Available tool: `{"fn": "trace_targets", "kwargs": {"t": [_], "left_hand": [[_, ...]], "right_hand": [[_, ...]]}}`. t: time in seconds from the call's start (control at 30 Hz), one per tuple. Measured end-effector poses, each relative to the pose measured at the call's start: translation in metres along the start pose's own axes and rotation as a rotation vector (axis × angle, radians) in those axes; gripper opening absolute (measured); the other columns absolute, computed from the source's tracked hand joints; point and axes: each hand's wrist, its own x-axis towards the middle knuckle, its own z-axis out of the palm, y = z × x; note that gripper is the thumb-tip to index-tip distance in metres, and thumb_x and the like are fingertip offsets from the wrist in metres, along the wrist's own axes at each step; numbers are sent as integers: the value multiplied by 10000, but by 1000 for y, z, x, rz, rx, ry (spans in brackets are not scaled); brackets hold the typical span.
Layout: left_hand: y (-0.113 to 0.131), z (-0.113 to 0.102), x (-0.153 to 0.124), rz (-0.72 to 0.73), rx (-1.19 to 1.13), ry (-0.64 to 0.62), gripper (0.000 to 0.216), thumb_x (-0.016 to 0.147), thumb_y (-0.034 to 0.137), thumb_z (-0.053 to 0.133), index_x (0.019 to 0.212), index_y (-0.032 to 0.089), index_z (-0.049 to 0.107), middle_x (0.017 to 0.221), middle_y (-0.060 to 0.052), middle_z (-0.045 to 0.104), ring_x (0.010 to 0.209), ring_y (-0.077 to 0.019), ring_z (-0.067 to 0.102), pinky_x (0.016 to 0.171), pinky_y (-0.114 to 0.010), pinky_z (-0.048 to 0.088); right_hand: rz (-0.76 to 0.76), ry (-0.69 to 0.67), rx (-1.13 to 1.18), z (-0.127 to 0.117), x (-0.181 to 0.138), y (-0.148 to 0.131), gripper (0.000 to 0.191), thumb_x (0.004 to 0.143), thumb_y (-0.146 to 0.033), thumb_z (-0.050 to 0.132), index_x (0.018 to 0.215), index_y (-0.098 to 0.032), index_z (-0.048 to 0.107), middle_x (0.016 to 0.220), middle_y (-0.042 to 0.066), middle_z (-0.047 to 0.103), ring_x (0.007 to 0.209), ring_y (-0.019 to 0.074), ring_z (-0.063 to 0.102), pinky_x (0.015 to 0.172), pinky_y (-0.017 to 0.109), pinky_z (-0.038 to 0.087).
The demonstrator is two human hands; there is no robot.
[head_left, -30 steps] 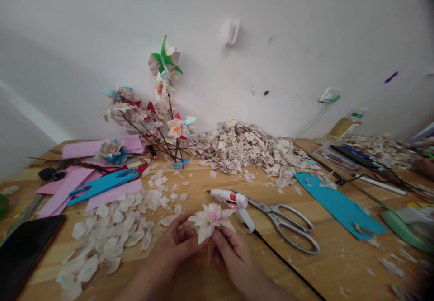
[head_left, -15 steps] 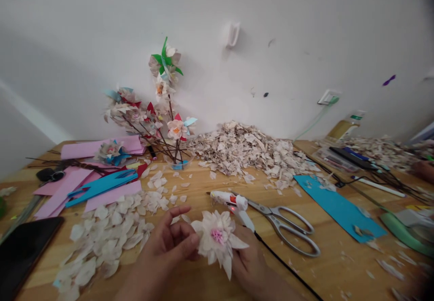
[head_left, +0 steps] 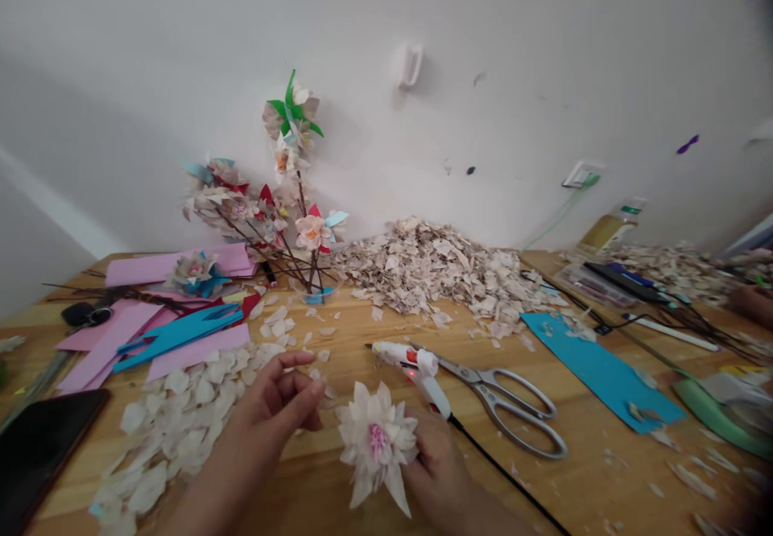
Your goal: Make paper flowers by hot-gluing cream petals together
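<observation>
Flower of white papery petals, pink-centred, now held by my right hand alone; left hand, half-curled, drawn left of flower, looks free.

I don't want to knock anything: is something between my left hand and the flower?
Nothing visible blocks your left hand from the pink-centred white flower in your right hand: wooden tabletop shows between, with a pale petal toward the back.

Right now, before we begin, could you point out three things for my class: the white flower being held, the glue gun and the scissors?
White flower [head_left: 378,438]: head view, on its pink centre.
Glue gun [head_left: 427,362]: head view, on its white rear body.
Scissors [head_left: 481,383]: head view, near the pivot.
</observation>
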Motion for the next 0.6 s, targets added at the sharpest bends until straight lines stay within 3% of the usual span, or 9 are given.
{"fn": "trace_targets", "kwargs": {"t": [0.13,0.33,0.5,0.6], "left_hand": [[5,-7,9,36,-15,67,395,583,325,768,882,214,535,529,99,579,475,-96,558,496,-216,467],[5,-9,14,-185,7,18,260,503,304,809,613,173,613,428,75,591,360,-78,532,435,-206,464],[15,-12,11,-240,26,24,249,477,208,821,705,175,725,523,-4,705,556,-156,667,515,-223,509],[26,-16,11,-213,48,51,244,483,162,812,714,189,739,547,10,714,558,-148,670,533,-220,514]], "right_hand": [[165,8,103,5,0,4,377,843,-372,479,519,-187,534,464,-30,524,433,116,478,433,209,377],[291,15,212,10,1,11,323,732,-457,591,563,-183,621,505,0,614,441,139,532,449,237,442],[326,-80,184,10,2,8,167,699,-314,643,600,-182,668,557,15,677,490,147,581,467,224,436],[324,-177,114,10,1,8,88,657,-157,628,602,-188,690,561,12,693,495,147,593,472,218,418]]}}
